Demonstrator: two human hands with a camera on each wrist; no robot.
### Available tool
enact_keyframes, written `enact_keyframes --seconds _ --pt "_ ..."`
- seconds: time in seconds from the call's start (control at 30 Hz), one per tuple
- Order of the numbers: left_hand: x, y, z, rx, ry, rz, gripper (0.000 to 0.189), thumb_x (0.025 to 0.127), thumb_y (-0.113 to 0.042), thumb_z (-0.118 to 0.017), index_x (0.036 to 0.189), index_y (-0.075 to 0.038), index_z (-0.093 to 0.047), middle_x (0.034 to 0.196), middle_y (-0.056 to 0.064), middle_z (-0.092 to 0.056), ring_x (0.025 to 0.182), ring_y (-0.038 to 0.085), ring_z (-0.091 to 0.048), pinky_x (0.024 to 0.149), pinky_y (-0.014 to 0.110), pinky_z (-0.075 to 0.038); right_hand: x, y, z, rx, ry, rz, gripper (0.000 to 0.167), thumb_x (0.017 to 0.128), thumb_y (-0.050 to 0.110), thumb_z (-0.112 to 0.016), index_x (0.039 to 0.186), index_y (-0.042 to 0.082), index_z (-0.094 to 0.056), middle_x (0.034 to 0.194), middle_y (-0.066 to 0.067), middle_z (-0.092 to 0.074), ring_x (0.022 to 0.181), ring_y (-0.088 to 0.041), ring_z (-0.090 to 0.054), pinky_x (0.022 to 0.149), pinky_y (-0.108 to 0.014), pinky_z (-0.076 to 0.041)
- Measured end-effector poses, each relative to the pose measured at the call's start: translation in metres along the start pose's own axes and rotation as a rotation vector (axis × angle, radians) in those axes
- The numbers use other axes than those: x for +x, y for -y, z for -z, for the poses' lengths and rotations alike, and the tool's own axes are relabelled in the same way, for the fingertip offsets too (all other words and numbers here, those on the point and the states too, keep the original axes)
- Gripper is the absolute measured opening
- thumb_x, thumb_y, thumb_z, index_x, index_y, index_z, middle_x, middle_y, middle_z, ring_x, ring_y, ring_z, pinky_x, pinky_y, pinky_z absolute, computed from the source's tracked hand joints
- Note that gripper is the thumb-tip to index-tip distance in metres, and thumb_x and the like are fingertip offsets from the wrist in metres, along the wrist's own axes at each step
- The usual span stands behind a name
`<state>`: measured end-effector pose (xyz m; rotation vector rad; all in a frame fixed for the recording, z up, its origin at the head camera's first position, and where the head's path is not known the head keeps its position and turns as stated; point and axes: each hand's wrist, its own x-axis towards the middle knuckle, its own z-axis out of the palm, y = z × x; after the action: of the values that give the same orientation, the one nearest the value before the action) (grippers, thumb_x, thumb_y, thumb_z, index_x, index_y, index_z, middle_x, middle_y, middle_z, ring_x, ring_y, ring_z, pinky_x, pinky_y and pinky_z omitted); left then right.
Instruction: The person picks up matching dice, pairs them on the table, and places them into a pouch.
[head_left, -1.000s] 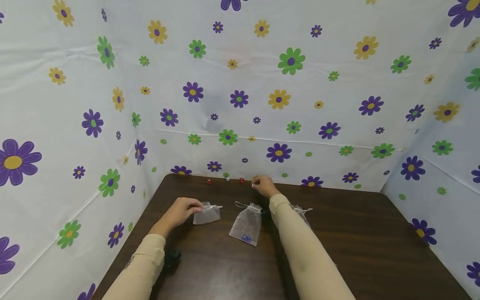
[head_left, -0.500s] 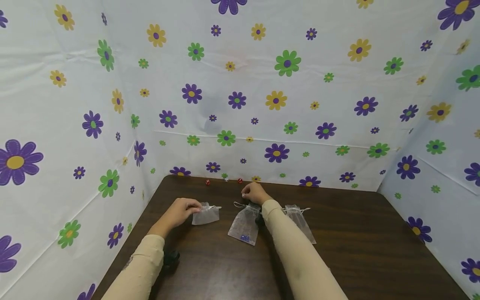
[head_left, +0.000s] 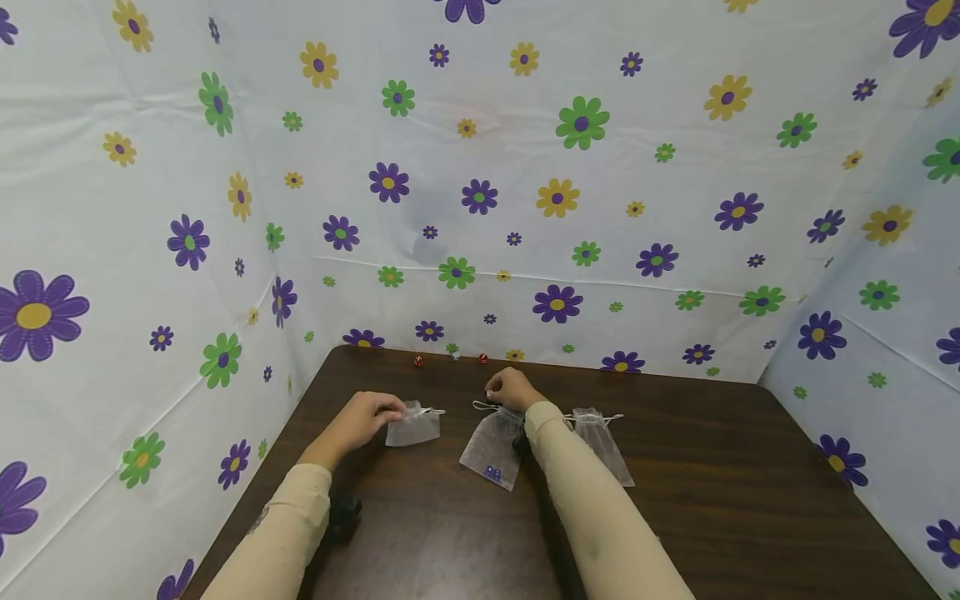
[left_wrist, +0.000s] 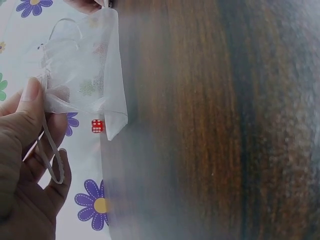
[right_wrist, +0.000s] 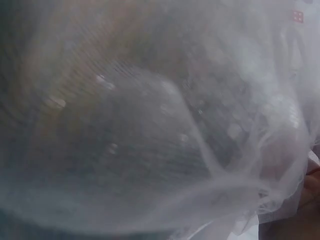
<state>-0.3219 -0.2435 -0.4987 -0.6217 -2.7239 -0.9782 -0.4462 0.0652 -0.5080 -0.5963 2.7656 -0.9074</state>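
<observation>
My left hand [head_left: 362, 421] pinches the mouth of a sheer white drawstring pouch [head_left: 414, 427] between thumb and fingers. In the left wrist view this pouch [left_wrist: 82, 70] hangs with its cord looped down past the fingers. Over the top of a second sheer pouch [head_left: 487, 450], my right hand [head_left: 513, 390] pinches a small white die [head_left: 490, 394]. Blue dice [head_left: 492, 472] show through the bottom of that second pouch. Blurred mesh [right_wrist: 125, 150] fills most of the right wrist view, with fingers [right_wrist: 312, 182] at its right edge.
A third sheer pouch [head_left: 603, 446] lies right of the right forearm. Along the table's far edge sit a red die [head_left: 418, 361], a white die [head_left: 455, 357] and another red die [head_left: 483, 359]. Flower-printed cloth [head_left: 555, 250] walls the brown table [head_left: 750, 500] at back and sides.
My right hand has moved from the far edge toward me and slightly left, carrying the white die over the middle pouch. The left hand keeps its pinch on its pouch.
</observation>
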Motion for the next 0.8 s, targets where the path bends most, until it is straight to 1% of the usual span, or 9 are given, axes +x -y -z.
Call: enact_keyframes --seconds 0.2,0.4,0.53,0.63,0.73,0.8 --pt "-0.001 0.001 0.001 -0.005 -0.005 -0.009 0.006 0.092 -0.008 -0.073 0.093 -0.012 -0.077 0.091 -0.002 -0.074 0.078 0.01 -0.063 0.075 0.034 -0.057 -0.001 0.004 0.002 -0.011 0.019 -0.011 0.012 0.095 0.007 -0.072 0.104 0.002 -0.077 0.099 -0.009 -0.074 0.094 -0.021 -0.067 0.087 -0.039 -0.055" --pt "-0.001 0.0 0.0 0.001 -0.011 -0.021 0.005 0.092 -0.009 -0.073 0.093 -0.011 -0.077 0.09 -0.002 -0.074 0.077 0.009 -0.063 0.074 0.033 -0.057 -0.003 0.01 0.006 -0.001 0.038 -0.004 0.02 0.096 0.008 -0.071 0.114 0.0 -0.073 0.109 -0.012 -0.072 0.101 -0.026 -0.068 0.09 -0.041 -0.055" --pt "-0.001 -0.002 0.0 0.006 -0.016 -0.017 0.006 0.092 -0.008 -0.072 0.093 -0.011 -0.077 0.091 -0.001 -0.074 0.077 0.009 -0.063 0.074 0.034 -0.057 -0.002 0.014 0.007 -0.002 -0.006 0.075 0.024 0.096 0.008 -0.069 0.118 -0.003 -0.07 0.113 -0.015 -0.071 0.104 -0.029 -0.067 0.092 -0.043 -0.054" --pt "0.0 -0.003 0.0 0.008 -0.016 -0.007 0.006 0.092 -0.008 -0.072 0.094 -0.011 -0.077 0.091 -0.001 -0.074 0.077 0.01 -0.063 0.074 0.035 -0.057 -0.001 0.02 0.007 -0.004 -0.04 0.149 0.022 0.098 0.007 -0.067 0.118 -0.003 -0.07 0.113 -0.016 -0.07 0.106 -0.03 -0.066 0.092 -0.044 -0.053" --pt "0.0 -0.003 0.0 0.009 -0.011 0.012 0.006 0.093 -0.008 -0.072 0.094 -0.011 -0.077 0.092 -0.001 -0.074 0.077 0.01 -0.063 0.075 0.035 -0.057 0.0 0.029 0.007 -0.009 -0.051 0.187 0.021 0.098 0.007 -0.067 0.116 -0.002 -0.07 0.112 -0.015 -0.07 0.105 -0.03 -0.066 0.091 -0.042 -0.054" --pt "0.0 -0.003 0.0 0.011 -0.006 0.024 0.007 0.093 -0.008 -0.072 0.094 -0.012 -0.077 0.092 -0.001 -0.074 0.078 0.01 -0.063 0.076 0.035 -0.057 0.0 0.036 0.006 -0.015 -0.053 0.214 0.019 0.099 0.009 -0.067 0.115 0.0 -0.071 0.109 -0.013 -0.07 0.102 -0.027 -0.066 0.087 -0.04 -0.055"
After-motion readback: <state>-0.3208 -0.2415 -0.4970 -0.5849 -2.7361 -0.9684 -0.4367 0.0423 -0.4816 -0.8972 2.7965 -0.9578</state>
